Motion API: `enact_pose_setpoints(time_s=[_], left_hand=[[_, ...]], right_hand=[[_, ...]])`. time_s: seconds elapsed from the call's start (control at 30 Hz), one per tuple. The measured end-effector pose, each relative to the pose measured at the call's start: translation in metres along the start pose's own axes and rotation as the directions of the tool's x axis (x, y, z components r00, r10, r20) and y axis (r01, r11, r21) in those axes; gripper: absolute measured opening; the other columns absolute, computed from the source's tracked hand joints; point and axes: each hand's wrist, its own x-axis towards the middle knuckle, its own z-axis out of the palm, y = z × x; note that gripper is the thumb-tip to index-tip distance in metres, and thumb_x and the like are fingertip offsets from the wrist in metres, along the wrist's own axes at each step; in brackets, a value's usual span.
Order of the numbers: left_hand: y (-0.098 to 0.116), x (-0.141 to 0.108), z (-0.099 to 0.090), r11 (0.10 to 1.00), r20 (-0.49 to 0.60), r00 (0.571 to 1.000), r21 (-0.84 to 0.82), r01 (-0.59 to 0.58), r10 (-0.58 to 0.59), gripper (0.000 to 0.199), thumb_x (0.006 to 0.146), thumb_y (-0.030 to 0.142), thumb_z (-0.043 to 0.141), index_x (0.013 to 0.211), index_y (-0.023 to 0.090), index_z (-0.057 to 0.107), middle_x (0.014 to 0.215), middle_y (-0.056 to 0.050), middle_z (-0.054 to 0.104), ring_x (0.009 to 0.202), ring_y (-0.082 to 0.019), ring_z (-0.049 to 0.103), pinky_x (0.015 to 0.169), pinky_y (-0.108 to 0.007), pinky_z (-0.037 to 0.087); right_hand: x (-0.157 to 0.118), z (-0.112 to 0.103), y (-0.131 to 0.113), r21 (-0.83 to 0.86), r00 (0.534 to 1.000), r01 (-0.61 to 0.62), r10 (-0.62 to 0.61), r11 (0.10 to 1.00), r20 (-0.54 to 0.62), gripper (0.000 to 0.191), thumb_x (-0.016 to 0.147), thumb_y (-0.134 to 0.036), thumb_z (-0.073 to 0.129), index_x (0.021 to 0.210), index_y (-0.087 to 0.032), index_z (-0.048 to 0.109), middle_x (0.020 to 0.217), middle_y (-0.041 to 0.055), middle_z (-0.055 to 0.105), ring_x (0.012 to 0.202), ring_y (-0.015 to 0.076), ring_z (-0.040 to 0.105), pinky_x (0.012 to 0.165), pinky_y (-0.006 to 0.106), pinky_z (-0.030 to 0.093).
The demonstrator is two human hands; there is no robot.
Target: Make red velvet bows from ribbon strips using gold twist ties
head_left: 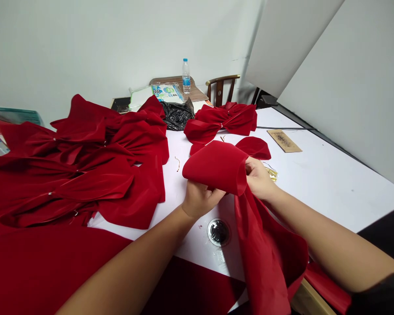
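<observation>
A wide strip of red velvet fabric [216, 164] is held up over the white table, folded into a loop, with its long tail hanging toward me. My left hand [200, 199] grips the loop from below, some fingers hidden under the cloth. At the loop's right end, my right hand [258, 177] pinches the gathered fabric. Just behind the loop lies another red cloth piece [256, 148]. Gold twist ties [272, 173] rest on the table beside my right hand.
Many red velvet bows [79, 170] are heaped at the left, and more bows [221, 124] sit at the back. A black plastic bag [179, 116], water bottle [186, 76], brown cardboard piece [284, 141], round table grommet [219, 232] and wooden chair [221, 89] are also around.
</observation>
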Motion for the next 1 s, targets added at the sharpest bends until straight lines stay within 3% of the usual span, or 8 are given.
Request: enact_pose_setpoints(time_s=[0.1, 0.17, 0.37, 0.67, 0.8, 1.0], left_hand=[[0.003, 0.005, -0.006, 0.988, 0.029, 0.989, 0.045, -0.149, 0.148, 0.003, 0.087, 0.020, 0.065, 0.086, 0.020, 0.068, 0.072, -0.001, 0.073, 0.066, -0.016, 0.070, 0.069, -0.028, 0.057], [0.004, 0.007, -0.007, 0.982, 0.036, 0.982, 0.034, -0.188, 0.187, 0.004, 0.089, 0.021, 0.063, 0.086, 0.020, 0.065, 0.071, -0.001, 0.071, 0.061, -0.014, 0.065, 0.064, -0.027, 0.054], [0.001, 0.003, -0.003, 0.981, 0.000, 0.992, 0.149, -0.121, 0.123, 0.010, 0.090, 0.026, 0.071, 0.097, 0.019, 0.069, 0.070, -0.001, 0.070, 0.057, -0.012, 0.061, 0.058, -0.025, 0.049], [0.003, 0.007, -0.005, 0.972, 0.009, 0.988, 0.180, -0.154, 0.155, 0.007, 0.094, 0.020, 0.067, 0.098, 0.019, 0.073, 0.092, -0.006, 0.077, 0.077, -0.015, 0.072, 0.069, -0.024, 0.055], [0.011, 0.006, -0.003, 0.978, 0.026, 0.996, 0.190, -0.089, 0.085, 0.008, 0.096, 0.020, 0.063, 0.098, 0.018, 0.070, 0.084, -0.004, 0.075, 0.065, -0.012, 0.068, 0.064, -0.022, 0.054], [0.013, 0.005, -0.002, 0.980, 0.046, 0.995, 0.176, -0.096, 0.089, 0.008, 0.098, 0.019, 0.058, 0.097, 0.018, 0.066, 0.081, -0.002, 0.072, 0.058, -0.010, 0.064, 0.059, -0.021, 0.052]], right_hand=[[0.001, -0.002, -0.001, 0.019, 0.999, 0.008, -0.007, 1.000, -0.041, 0.051, 0.072, -0.069, 0.081, 0.091, -0.022, 0.072, 0.089, 0.0073, 0.076, 0.084, 0.0240, 0.072, 0.075, 0.037, 0.062], [0.002, -0.003, -0.002, 0.040, 0.997, 0.006, -0.003, 0.999, -0.078, 0.052, 0.072, -0.068, 0.082, 0.092, -0.022, 0.071, 0.087, 0.0069, 0.076, 0.080, 0.0225, 0.072, 0.073, 0.035, 0.062], [0.001, 0.002, 0.001, 0.109, 0.998, -0.036, 0.042, 0.993, -0.055, 0.043, 0.074, -0.055, 0.086, 0.092, -0.020, 0.070, 0.085, 0.0046, 0.074, 0.074, 0.0153, 0.069, 0.068, 0.027, 0.059], [-0.001, 0.005, 0.006, 0.061, 0.997, -0.036, 0.040, 0.998, -0.070, 0.046, 0.073, -0.058, 0.086, 0.094, -0.019, 0.072, 0.088, 0.0065, 0.076, 0.078, 0.0178, 0.071, 0.075, 0.030, 0.061], [-0.002, 0.006, 0.007, 0.059, 0.997, -0.027, 0.032, 0.998, -0.075, 0.043, 0.074, -0.057, 0.085, 0.095, -0.020, 0.074, 0.089, 0.0063, 0.077, 0.079, 0.0176, 0.072, 0.073, 0.029, 0.061], [-0.002, 0.005, 0.010, 0.131, 0.996, -0.068, 0.076, 0.989, -0.052, 0.041, 0.072, -0.050, 0.088, 0.097, -0.020, 0.075, 0.095, 0.0064, 0.078, 0.082, 0.0174, 0.073, 0.074, 0.028, 0.061]])
